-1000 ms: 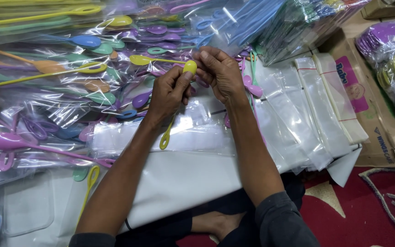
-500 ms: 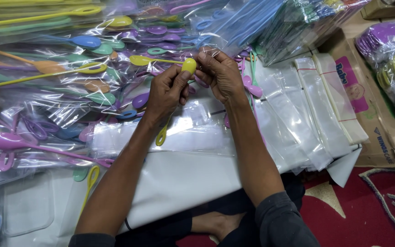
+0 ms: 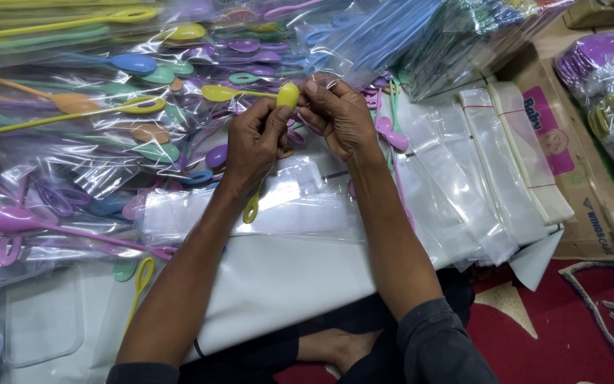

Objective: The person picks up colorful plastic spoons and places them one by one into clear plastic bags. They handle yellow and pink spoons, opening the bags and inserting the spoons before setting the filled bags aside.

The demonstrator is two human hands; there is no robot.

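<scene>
A wide heap of plastic-wrapped spoons (image 3: 101,135) in purple, yellow, blue and green is spreading across the left and top of the view. Stacks of empty clear bags (image 3: 477,178) are lying to the right of the hands, and beyond them a flattened cardboard box (image 3: 591,213) is resting on a red patterned rug (image 3: 570,327). A white sheet (image 3: 278,277) is covering the person's lap beneath the forearms.

The left hand (image 3: 254,142) is curling closed around a yellow spoon (image 3: 287,94), the thumb and fingers pinching it just under the bowl, which is sticking up above the fingertips. The spoon's handle is running down behind the palm, and its looped end is showing below the wrist, over a clear bag (image 3: 293,206). The right hand (image 3: 339,117) is sitting just beside the left, its fingers bent and nearly closed, pinching the thin film at the spoon's bowl; how much of the film it is gripping cannot be told.
</scene>
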